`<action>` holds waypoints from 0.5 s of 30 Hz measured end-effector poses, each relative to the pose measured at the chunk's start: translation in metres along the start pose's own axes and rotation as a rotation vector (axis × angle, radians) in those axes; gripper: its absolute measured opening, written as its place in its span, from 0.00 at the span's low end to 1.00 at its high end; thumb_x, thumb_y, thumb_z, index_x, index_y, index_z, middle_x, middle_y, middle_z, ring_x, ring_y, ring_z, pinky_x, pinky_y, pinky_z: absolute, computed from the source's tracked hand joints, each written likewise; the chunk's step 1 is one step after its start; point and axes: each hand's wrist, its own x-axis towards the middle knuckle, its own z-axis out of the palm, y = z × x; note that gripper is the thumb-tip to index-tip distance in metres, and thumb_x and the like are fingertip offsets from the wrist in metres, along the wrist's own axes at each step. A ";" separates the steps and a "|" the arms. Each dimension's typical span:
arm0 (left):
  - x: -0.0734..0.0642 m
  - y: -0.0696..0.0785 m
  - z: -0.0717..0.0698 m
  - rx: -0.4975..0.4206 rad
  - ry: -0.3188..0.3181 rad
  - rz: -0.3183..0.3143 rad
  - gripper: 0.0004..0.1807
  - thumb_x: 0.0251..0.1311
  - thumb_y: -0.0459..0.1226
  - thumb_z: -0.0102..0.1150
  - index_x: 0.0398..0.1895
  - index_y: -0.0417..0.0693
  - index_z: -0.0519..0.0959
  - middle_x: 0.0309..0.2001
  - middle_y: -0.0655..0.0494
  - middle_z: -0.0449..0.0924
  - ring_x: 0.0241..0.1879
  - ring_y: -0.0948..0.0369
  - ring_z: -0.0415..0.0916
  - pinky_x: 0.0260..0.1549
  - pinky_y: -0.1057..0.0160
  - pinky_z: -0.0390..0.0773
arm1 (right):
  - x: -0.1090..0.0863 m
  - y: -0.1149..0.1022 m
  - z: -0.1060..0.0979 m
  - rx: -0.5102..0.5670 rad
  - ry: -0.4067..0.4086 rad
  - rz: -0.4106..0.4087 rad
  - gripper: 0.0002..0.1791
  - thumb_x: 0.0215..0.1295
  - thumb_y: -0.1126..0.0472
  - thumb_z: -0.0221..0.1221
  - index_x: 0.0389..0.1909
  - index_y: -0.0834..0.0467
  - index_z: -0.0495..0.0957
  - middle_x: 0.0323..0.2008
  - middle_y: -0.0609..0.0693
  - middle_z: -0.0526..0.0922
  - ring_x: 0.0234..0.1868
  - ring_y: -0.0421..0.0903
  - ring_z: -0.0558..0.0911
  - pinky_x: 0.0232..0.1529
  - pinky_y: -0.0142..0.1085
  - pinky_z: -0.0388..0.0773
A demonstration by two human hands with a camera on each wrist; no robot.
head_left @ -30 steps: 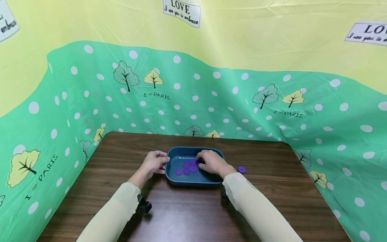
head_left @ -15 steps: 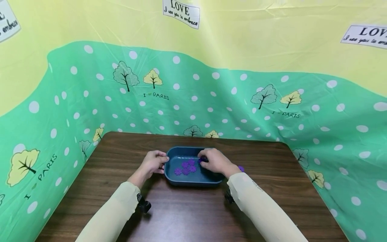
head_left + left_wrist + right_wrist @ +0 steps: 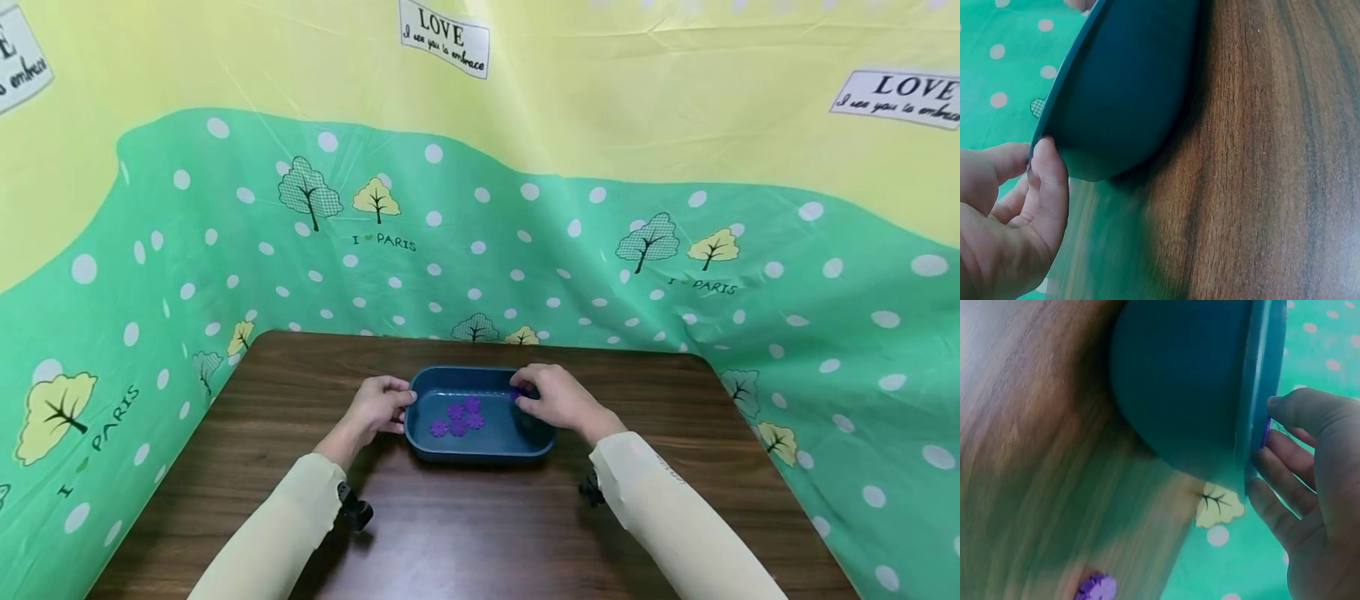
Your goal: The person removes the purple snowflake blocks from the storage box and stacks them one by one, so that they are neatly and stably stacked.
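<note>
A dark blue oblong tray [image 3: 480, 457] sits on the table with several purple flower-shaped discs [image 3: 458, 427] grouped inside, left of its middle. At the tray's left end my left hand [image 3: 375, 406] pinches the rim between thumb and fingers; the left wrist view shows the thumb and fingers [image 3: 1047, 165] on either side of it. Over the right end, my right hand [image 3: 557, 397] pinches one purple disc [image 3: 1265, 432], its edge showing between thumb and fingertips close to the rim. Another purple disc [image 3: 1096, 586] lies on the table by the right wrist, hidden in the head view.
The brown wooden table [image 3: 465, 533] carries the tray toward its far side. Behind and beside it hangs a green and yellow printed cloth [image 3: 480, 208]. A small black wrist camera [image 3: 356, 510] is strapped on the left sleeve, with another [image 3: 591, 490] on the right.
My right hand has drawn back to the right with a purple disc, from the group toward the tray's right end. My left hand keeps its hold. The right arm now covers the disc on the table.
</note>
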 end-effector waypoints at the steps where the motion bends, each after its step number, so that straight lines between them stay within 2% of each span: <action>1: 0.000 0.000 0.000 -0.004 0.000 -0.002 0.17 0.71 0.35 0.62 0.58 0.36 0.76 0.38 0.39 0.79 0.29 0.54 0.78 0.28 0.56 0.88 | -0.001 0.001 -0.002 0.005 0.004 -0.008 0.15 0.67 0.58 0.68 0.52 0.55 0.84 0.47 0.49 0.85 0.47 0.49 0.83 0.51 0.45 0.84; 5: 0.001 -0.002 -0.001 -0.006 0.010 -0.005 0.17 0.71 0.35 0.62 0.58 0.36 0.76 0.38 0.40 0.79 0.29 0.54 0.78 0.28 0.56 0.88 | -0.007 0.007 -0.008 0.022 0.021 -0.020 0.14 0.66 0.59 0.68 0.52 0.56 0.84 0.47 0.49 0.85 0.47 0.49 0.83 0.50 0.45 0.85; 9: 0.002 -0.004 -0.002 -0.008 0.011 0.002 0.17 0.71 0.35 0.62 0.58 0.36 0.76 0.37 0.41 0.79 0.29 0.55 0.77 0.26 0.58 0.87 | -0.013 0.014 -0.012 0.045 0.035 -0.001 0.14 0.66 0.60 0.68 0.51 0.56 0.84 0.46 0.49 0.86 0.46 0.48 0.83 0.49 0.45 0.85; 15: 0.002 -0.005 -0.002 -0.007 0.011 -0.010 0.17 0.70 0.35 0.62 0.58 0.37 0.77 0.37 0.41 0.79 0.29 0.56 0.77 0.26 0.59 0.87 | -0.025 0.027 -0.014 0.080 0.057 0.028 0.14 0.67 0.61 0.66 0.52 0.58 0.84 0.47 0.52 0.86 0.47 0.52 0.85 0.49 0.47 0.85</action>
